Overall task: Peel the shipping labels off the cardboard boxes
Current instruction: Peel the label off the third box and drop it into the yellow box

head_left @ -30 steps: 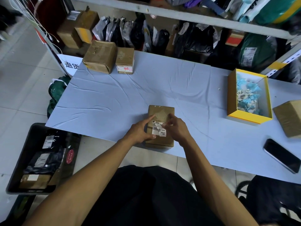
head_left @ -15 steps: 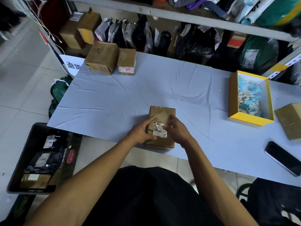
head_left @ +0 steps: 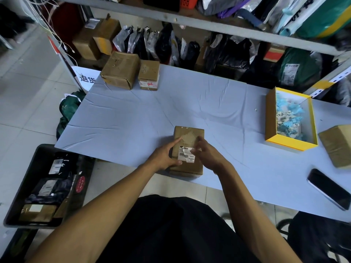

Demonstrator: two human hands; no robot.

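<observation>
hands [head_left: 187, 154] on half-peeled label [head_left: 186, 156]

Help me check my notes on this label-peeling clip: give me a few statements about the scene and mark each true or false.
1. The left hand steadies the cardboard box near the table's front edge. True.
2. The shipping label is completely off the box. False: part of it is still stuck on.
3. The yellow box holds blue and white scraps. True.
4. The phone lies left of the hands. False: it lies to the right.
</observation>
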